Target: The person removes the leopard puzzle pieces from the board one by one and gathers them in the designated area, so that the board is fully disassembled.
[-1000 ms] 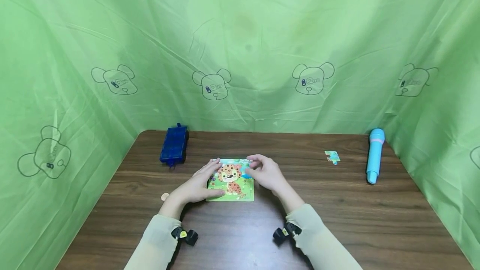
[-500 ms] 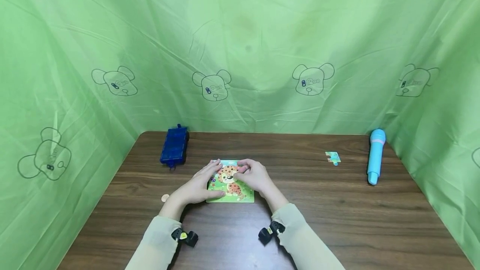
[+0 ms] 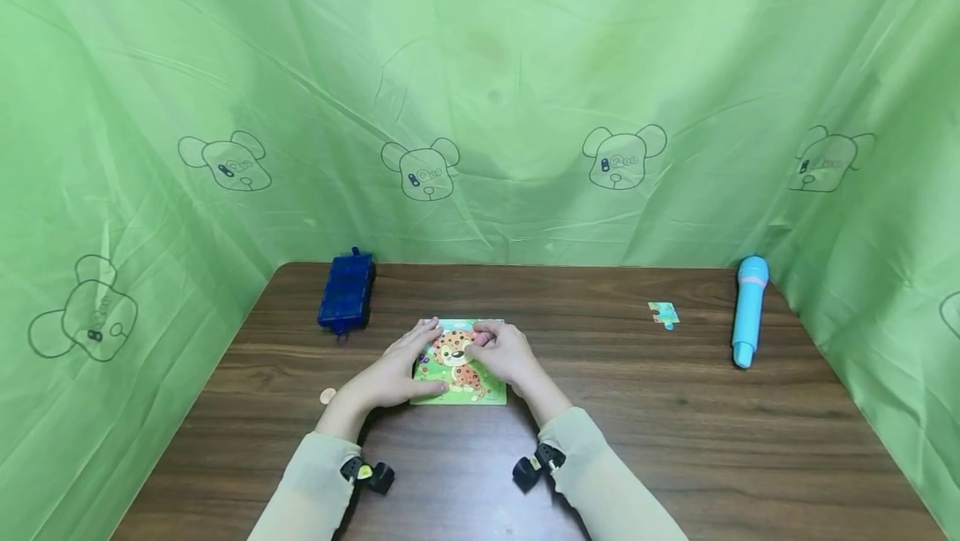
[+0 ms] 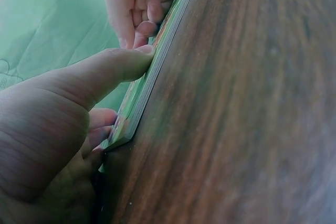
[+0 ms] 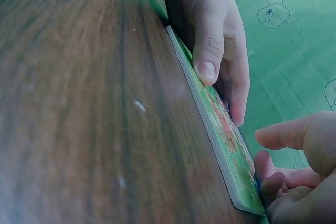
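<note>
A square jigsaw puzzle [image 3: 467,376] lies on the table, showing a spotted leopard cub on green ground with a blue sky. My left hand [image 3: 390,373] rests on its left side with fingers spread; the thumb presses near the front edge, as the left wrist view also shows. Over the upper right part is my right hand [image 3: 512,356], its fingertips right at the picture. In the right wrist view, that hand's thumb [image 5: 281,134] stands apart from its bent fingers, with no loose piece visible between them. Part of the picture is hidden under both hands.
A loose jigsaw piece [image 3: 664,313] lies to the right, beside a light blue toy microphone [image 3: 749,308]. At the back left stands a dark blue plastic case [image 3: 347,291]. A small round beige disc [image 3: 327,396] lies by my left wrist. Green cloth [image 3: 510,224] hangs behind the table.
My right hand has moved left from the puzzle's right edge to over the cub's face, then stayed there. The left hand has kept its place on the puzzle.
</note>
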Demonstrator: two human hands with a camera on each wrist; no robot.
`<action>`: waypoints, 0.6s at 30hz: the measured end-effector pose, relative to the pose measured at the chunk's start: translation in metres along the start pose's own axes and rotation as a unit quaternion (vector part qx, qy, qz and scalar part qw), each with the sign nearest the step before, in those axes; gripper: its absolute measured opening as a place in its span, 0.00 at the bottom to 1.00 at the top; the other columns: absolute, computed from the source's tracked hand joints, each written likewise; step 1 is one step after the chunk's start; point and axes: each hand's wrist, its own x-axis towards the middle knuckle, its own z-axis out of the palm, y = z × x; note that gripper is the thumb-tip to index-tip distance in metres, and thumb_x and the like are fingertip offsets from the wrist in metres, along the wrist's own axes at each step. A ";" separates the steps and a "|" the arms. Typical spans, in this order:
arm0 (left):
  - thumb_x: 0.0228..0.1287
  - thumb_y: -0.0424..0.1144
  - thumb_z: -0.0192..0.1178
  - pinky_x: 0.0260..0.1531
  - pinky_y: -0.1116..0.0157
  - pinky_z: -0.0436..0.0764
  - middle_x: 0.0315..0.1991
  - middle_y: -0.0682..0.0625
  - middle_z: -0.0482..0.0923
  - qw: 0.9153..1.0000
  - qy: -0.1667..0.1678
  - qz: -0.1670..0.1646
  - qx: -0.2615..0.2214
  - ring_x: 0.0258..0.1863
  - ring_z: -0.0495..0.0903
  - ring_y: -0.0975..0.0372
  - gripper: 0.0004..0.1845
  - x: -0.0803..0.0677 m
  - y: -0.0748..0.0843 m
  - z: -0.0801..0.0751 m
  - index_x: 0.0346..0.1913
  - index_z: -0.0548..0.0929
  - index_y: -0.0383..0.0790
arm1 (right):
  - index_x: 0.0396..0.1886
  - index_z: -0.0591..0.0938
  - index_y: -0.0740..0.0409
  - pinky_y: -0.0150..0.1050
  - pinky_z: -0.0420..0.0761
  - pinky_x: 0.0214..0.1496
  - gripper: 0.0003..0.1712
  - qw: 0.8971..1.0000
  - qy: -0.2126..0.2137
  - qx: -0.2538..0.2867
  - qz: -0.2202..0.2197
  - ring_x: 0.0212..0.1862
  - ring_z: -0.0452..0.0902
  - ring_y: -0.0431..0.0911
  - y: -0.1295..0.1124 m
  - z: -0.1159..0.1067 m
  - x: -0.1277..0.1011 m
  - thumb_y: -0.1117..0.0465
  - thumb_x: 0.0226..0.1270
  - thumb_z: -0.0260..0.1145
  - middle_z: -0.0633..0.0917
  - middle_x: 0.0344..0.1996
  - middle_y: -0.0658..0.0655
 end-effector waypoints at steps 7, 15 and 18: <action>0.67 0.56 0.78 0.82 0.33 0.48 0.89 0.43 0.50 1.000 -0.002 0.003 0.002 0.89 0.43 0.44 0.55 0.002 -0.001 0.001 0.87 0.61 0.38 | 0.64 0.84 0.71 0.30 0.78 0.38 0.29 0.999 0.014 0.032 0.012 0.38 0.78 0.41 -0.001 0.000 0.000 0.69 0.63 0.78 0.87 0.42 0.56; 0.67 0.58 0.77 0.82 0.34 0.48 0.90 0.45 0.50 1.000 -0.004 0.003 0.004 0.89 0.42 0.45 0.55 0.001 -0.003 0.001 0.87 0.61 0.40 | 0.63 0.88 0.60 0.36 0.76 0.45 0.28 0.999 0.033 0.014 0.026 0.45 0.76 0.45 0.002 0.001 0.002 0.66 0.61 0.81 0.84 0.52 0.58; 0.68 0.59 0.76 0.82 0.34 0.47 0.90 0.45 0.49 1.000 -0.004 0.003 0.004 0.89 0.42 0.46 0.55 0.001 -0.004 0.001 0.88 0.61 0.40 | 0.62 0.88 0.60 0.37 0.76 0.44 0.27 0.999 0.035 0.019 0.022 0.43 0.76 0.45 0.003 0.001 0.002 0.67 0.62 0.81 0.85 0.52 0.58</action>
